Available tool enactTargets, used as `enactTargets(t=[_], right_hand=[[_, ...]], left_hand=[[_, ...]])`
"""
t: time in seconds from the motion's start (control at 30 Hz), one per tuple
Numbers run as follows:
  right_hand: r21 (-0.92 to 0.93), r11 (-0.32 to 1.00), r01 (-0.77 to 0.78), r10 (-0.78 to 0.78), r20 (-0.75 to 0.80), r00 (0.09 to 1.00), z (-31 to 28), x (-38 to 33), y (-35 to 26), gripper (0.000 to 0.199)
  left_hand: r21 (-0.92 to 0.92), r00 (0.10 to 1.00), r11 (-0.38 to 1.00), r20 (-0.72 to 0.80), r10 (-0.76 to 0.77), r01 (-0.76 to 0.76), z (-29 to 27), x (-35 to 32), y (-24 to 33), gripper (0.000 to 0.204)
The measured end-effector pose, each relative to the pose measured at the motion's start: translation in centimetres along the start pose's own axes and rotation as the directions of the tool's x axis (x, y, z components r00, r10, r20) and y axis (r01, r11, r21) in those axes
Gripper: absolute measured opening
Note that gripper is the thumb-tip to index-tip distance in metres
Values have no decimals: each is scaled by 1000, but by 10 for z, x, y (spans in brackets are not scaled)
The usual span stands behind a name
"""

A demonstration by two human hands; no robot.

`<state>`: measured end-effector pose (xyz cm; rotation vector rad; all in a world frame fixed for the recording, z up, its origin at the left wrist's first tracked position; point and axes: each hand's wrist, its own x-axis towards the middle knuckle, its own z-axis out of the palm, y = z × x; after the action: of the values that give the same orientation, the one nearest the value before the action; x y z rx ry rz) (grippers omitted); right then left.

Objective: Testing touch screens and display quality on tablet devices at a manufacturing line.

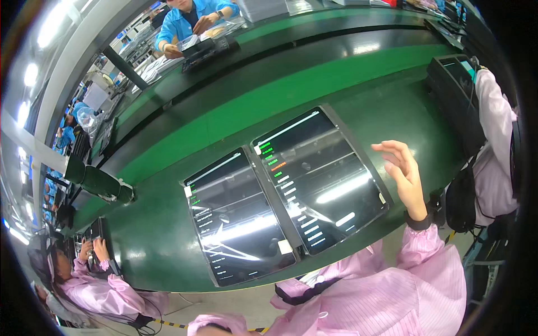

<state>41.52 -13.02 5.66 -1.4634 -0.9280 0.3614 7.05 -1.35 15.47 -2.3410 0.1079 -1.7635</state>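
Observation:
Two large tablets lie side by side on the green table, screens up and lit with dark pages of list text. The left tablet (pixel 232 196) and the right tablet (pixel 319 162) both mirror the ceiling lamps, and each has small pale stickers at its edges. My right hand (pixel 404 176) hovers just beyond the right tablet's right edge, fingers apart and bent a little, holding nothing. A dark band circles that wrist below the pink sleeve (pixel 423 246). Of my left arm only a pink cuff (pixel 221 320) shows at the lower edge; the hand itself is out of the picture.
A dark raised ledge (pixel 280 84) runs along the table's far side. Across it a person in blue (pixel 190 22) handles parts. Someone in pink (pixel 106 291) works at the left; another pink sleeve (pixel 493 123) and a dark box-like device (pixel 454 84) are at the right.

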Motion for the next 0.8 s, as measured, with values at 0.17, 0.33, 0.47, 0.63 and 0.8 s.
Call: enactTargets(t=[0.17,0.33,0.47,0.63,0.8], right_hand=[[-138,987,79,-67,88,994,19,35,-9,40],[-120,993,14,-7,57,998,32,60,9,39],[-61,989,-132,130,-30,991,30,63,30,37],[49,976,-211,210,11,978,32,68,46,37],[-3,980,-198,198,-5,980,25,67,47,39]], left_hand=[[229,442,523,323,-837,821,12,-73,-58,23],[91,-12,15,294,-956,996,-5,-115,-78,27],[-29,-92,-110,361,-928,993,13,-139,-91,32],[-215,-170,-258,358,-918,942,34,-145,-110,43],[-222,-173,-268,371,-913,938,54,-142,-115,45]])
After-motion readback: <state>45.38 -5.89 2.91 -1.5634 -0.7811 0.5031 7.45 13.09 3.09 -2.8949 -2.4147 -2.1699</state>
